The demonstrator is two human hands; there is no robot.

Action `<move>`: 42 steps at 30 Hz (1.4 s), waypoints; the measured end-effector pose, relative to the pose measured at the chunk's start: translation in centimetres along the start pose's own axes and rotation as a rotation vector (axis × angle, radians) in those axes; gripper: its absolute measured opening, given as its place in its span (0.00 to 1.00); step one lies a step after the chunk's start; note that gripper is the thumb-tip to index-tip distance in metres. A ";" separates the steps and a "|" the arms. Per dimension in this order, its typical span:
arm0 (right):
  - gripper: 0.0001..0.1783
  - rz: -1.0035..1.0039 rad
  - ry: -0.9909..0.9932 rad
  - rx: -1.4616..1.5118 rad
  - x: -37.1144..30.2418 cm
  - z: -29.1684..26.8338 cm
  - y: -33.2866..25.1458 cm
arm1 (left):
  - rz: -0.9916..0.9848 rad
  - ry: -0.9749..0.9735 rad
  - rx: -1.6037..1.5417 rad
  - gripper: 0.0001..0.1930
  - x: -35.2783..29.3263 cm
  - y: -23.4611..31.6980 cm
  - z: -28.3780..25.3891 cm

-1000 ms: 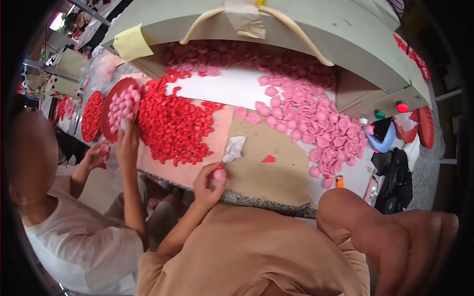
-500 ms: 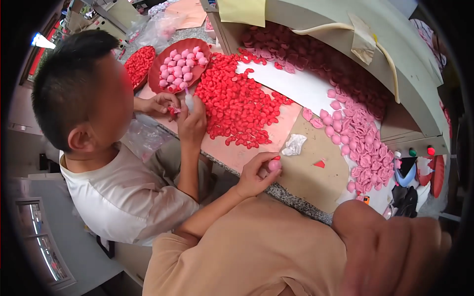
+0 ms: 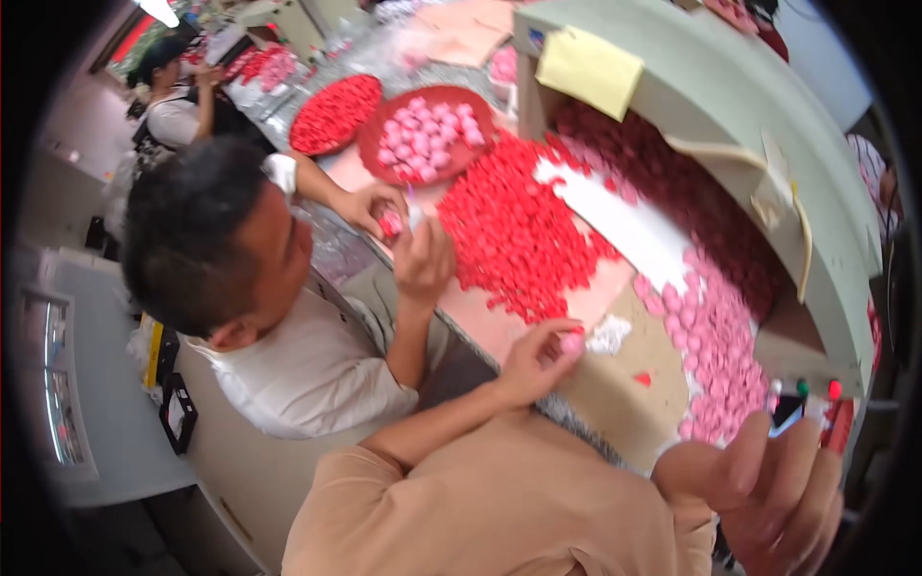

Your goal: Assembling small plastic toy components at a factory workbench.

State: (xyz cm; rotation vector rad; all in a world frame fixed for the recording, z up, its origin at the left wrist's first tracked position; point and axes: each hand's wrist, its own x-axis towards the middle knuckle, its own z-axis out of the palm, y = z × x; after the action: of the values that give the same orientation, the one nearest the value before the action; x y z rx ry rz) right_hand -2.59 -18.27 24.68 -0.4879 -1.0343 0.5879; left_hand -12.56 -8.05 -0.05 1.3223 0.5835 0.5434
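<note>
My left hand (image 3: 540, 367) pinches a small pink ball-shaped piece (image 3: 571, 343) with a red tip, above the near edge of the brown work board (image 3: 624, 384). Raised close to the camera at the lower right, my right hand (image 3: 768, 494) has loosely bent fingers, slightly apart, and no object shows in it. A crumpled white scrap (image 3: 609, 334) and a small red scrap (image 3: 642, 379) lie just beyond my left hand. To the right is a heap of pink pieces (image 3: 715, 346), some cupped and some round.
A co-worker (image 3: 288, 336) sits at my left, holding a red piece and a small bottle. Red pieces (image 3: 519, 230) heap before us. Beyond stand a red tray (image 3: 370, 158) of pink balls and a bowl of red pieces (image 3: 336, 113). A pale arched machine (image 3: 836, 240) stands at right.
The whole view has swung, so the bench and co-worker appear farther right. My right hand has lowered slightly and its fingers have loosened. My left hand keeps its pinch on the pink piece.
</note>
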 end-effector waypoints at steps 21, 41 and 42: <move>0.16 1.148 0.044 0.732 -14.3 -9.6 17.9 | -0.102 -0.691 -0.983 0.19 17.0 -0.2 10.9; 0.15 0.704 0.602 0.928 -12.0 -14.8 18.6 | -0.148 -0.556 -1.009 0.15 18.8 0.4 9.4; 0.16 0.724 0.510 0.734 -12.3 -14.3 18.6 | -0.136 -0.546 -1.005 0.15 18.8 0.6 9.3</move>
State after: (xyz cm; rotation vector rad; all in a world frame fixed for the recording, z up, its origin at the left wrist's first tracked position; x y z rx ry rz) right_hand 1.40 -13.91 -1.20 -0.3130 -0.0836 1.3355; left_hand 7.54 -2.18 0.37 0.4183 -0.0854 0.2647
